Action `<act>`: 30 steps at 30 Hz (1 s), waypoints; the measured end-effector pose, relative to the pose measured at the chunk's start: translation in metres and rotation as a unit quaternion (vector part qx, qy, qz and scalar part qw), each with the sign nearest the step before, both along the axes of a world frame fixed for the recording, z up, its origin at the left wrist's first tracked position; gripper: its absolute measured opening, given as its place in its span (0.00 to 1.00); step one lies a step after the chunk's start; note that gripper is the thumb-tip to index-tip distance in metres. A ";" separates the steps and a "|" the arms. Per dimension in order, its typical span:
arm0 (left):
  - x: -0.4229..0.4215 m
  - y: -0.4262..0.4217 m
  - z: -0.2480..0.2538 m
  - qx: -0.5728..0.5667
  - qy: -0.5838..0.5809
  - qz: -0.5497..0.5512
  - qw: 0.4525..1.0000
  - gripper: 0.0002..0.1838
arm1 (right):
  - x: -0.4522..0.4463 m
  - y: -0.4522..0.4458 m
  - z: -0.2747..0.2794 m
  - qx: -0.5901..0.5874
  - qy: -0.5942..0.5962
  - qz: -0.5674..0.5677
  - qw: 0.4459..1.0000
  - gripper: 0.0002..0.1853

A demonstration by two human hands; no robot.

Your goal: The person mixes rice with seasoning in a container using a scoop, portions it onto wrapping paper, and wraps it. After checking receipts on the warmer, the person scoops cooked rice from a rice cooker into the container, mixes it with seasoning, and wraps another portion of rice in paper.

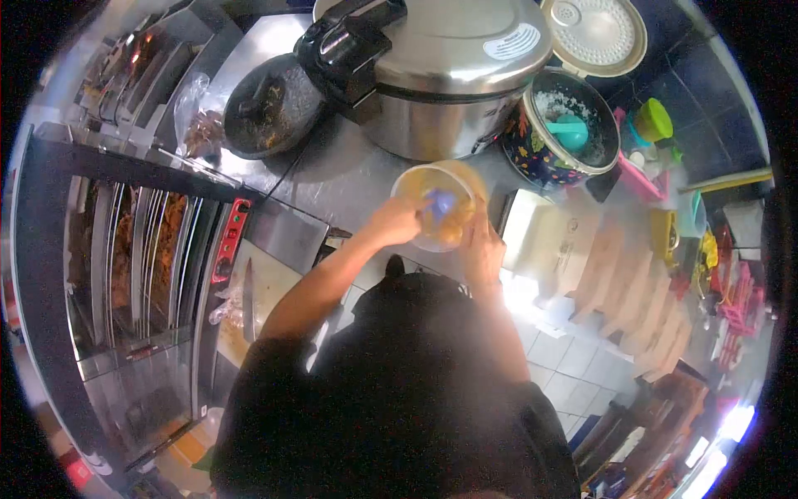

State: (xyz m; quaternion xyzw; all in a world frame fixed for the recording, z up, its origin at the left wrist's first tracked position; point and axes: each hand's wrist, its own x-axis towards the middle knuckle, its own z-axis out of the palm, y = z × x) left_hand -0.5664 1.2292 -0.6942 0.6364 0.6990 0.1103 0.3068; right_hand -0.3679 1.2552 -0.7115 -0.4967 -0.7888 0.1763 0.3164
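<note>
A round see-through plastic tub (407, 180) is in front of me, just below the large steel cooker. Inside it are yellow-orange contents, blurred, and a small blue-purple utensil (441, 202) whose exact kind I cannot make out. My left hand (397, 221) comes over the tub's left rim, its fingers closed and reaching to the blue-purple utensil. Wrapped around the right side of the tub is my right hand (483, 247), fingers along the rim and wall.
Behind the tub stands a steel cooker (440, 116), with a dark stone mortar (274, 108) to its left. At right is an open patterned rice container (540, 154) with a turquoise scoop (569, 131). Folded brown cardboard boxes (611, 274) lie right; a glass display case (137, 266) is left.
</note>
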 end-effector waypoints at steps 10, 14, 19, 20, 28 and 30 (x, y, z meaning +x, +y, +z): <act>0.019 -0.010 -0.009 -0.074 0.111 0.014 0.991 0.26 | 0.000 0.010 -0.008 0.036 -0.013 -0.001 0.999 0.26; -0.001 -0.006 -0.019 0.019 -0.045 -0.026 0.998 0.24 | -0.002 0.010 -0.003 0.075 -0.009 0.003 0.997 0.27; -0.001 0.002 -0.015 0.020 -0.028 -0.112 0.993 0.21 | -0.010 0.004 0.006 0.048 -0.084 0.020 0.995 0.31; -0.003 0.003 -0.021 0.023 -0.029 -0.108 0.993 0.21 | -0.011 0.006 0.005 0.051 -0.085 0.023 0.995 0.31; 0.004 0.011 -0.003 -0.138 -0.207 0.090 0.964 0.19 | -0.007 0.001 0.000 0.052 -0.098 -0.001 0.994 0.29; 0.015 0.006 -0.032 -0.086 -0.168 0.027 0.982 0.20 | -0.007 0.002 -0.003 0.044 -0.095 -0.011 0.994 0.29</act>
